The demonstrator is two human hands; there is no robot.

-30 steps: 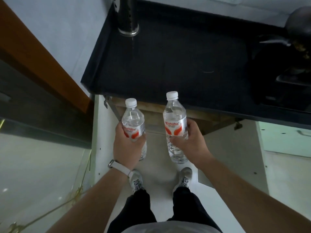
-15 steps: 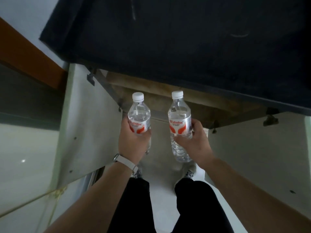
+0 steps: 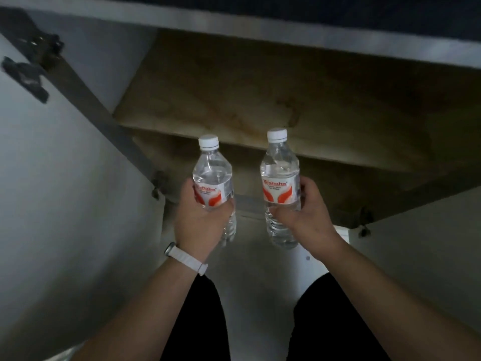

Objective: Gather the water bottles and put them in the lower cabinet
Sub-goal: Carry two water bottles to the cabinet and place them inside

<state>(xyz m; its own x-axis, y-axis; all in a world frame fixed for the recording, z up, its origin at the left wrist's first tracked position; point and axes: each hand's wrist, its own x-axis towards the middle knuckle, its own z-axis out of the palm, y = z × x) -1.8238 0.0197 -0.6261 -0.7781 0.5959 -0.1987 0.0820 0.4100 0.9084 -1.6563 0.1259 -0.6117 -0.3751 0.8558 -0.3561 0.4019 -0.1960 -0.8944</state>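
With left hand [image 3: 200, 225] and right hand [image 3: 307, 217] each clasping an upright bottle [image 3: 212, 178], carry level, set well inside cabinet [image 3: 260, 100].

The left bottle [image 3: 212, 175] and, at its 3 o'clock, the right bottle [image 3: 279, 173] are clear, water-filled and white-capped, with red-and-white labels. Both are upright in the air, near each other but apart, each held at the label. At their 12 o'clock the cabinet [image 3: 260, 95] stands open, its wooden shelves stained brown.
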